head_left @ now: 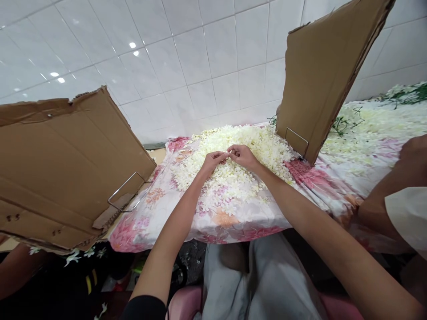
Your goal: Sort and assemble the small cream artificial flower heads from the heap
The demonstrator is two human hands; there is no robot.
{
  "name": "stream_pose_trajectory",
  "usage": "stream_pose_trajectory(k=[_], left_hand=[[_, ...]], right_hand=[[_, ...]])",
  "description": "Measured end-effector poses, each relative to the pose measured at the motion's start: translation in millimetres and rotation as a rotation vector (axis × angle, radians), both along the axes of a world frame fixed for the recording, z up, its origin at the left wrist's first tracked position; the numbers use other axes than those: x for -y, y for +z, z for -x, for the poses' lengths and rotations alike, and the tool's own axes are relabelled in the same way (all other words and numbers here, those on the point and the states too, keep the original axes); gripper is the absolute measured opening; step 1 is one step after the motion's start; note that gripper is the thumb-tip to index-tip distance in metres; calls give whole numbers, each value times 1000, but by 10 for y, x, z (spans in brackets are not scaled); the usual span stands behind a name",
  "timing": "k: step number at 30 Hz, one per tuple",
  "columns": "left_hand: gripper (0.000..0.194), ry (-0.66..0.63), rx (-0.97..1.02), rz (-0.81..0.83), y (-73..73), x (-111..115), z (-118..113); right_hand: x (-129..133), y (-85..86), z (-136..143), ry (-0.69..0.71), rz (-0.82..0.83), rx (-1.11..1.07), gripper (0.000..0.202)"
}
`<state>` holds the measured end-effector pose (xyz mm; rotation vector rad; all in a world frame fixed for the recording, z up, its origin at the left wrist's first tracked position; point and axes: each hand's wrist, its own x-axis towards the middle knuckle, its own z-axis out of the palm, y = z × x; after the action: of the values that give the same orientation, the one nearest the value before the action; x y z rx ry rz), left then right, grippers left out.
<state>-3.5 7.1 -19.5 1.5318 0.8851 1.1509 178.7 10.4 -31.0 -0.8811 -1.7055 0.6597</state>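
A heap of small cream-white flowers (256, 138) lies on a table covered with a floral cloth (196, 224). Above the heap, my left hand (213, 162) and my right hand (243, 156) meet fingertip to fingertip. The fingers of both are pinched together around something small and pale, too tiny to name. Loose flowers surround both hands, thinning out toward the front of the cloth.
Cardboard panels stand at the left (66, 164) and right (320, 75), with wire bookends (296, 135) at the right one. Beyond it lie more flowers (370, 129) beside another person's arm (393, 173). A tiled wall (213, 58) rises behind. Another person sits at lower left.
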Motion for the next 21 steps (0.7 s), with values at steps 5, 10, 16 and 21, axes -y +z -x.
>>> stream_pose_trajectory(k=[5,10,16,21], left_hand=[[46,13,-50,-31,-13,-7,-1],[43,0,-66,-44,-27,-23,0],[37,38,23,49,-34,-44,-3],[33,64,132,140,-28,-52,9]], right_hand=[[-21,-51,-24,-38,-35,90,25],[-61,-79,-22,-54,-36,94,21],[-62,-56,-16,-113,-19,27,40],[-114,-76,-29,-142,67,41,33]])
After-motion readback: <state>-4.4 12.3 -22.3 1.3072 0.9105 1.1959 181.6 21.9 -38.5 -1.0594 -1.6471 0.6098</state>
